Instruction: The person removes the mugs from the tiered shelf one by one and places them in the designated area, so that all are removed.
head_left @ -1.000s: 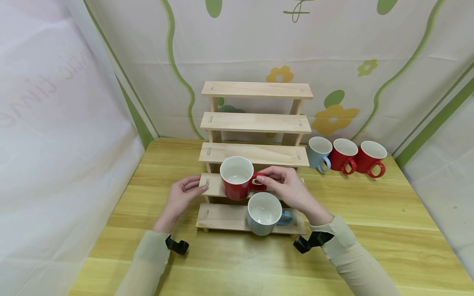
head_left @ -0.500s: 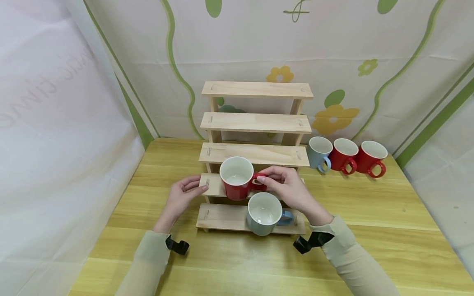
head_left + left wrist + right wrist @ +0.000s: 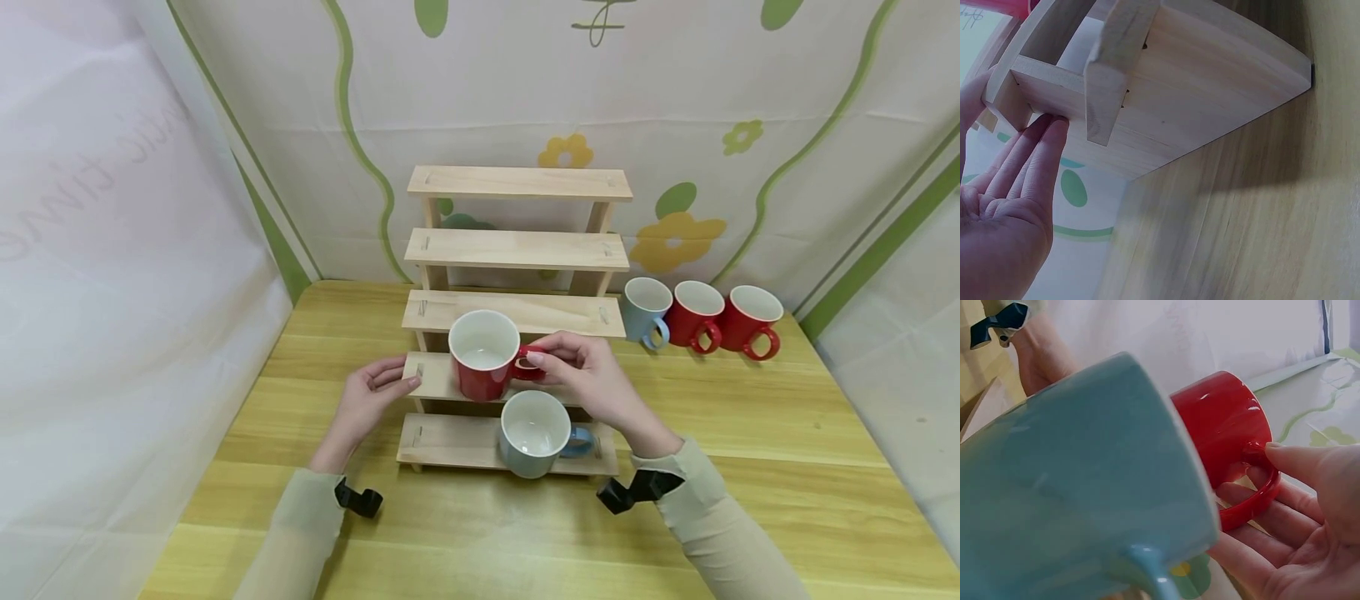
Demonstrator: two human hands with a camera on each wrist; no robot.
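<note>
My right hand (image 3: 588, 377) pinches the handle of a red mug (image 3: 480, 379) with a white inside, thumb on top and fingers through or behind the loop. The mug is upright over the second step from the bottom of a wooden tiered shelf (image 3: 517, 247); whether its base touches the board is hard to tell. A light blue mug (image 3: 528, 450) stands on the lowest step, its handle pointing right, and looms close in the right wrist view. My left hand (image 3: 369, 404) grips the left end of the second step, fingers beneath the board (image 3: 1047, 81) in the left wrist view.
Right of the shelf, a blue mug (image 3: 643, 310) and two red mugs, one in the middle (image 3: 686, 323) and one at the end (image 3: 741, 325), stand in a row on the wooden table (image 3: 750, 467). Patterned cloth (image 3: 487, 75) hangs behind, with white cloth at the sides.
The red mug and my right hand have shifted slightly up and to the right in the last half second. My left hand and the blue mug have stayed put.
</note>
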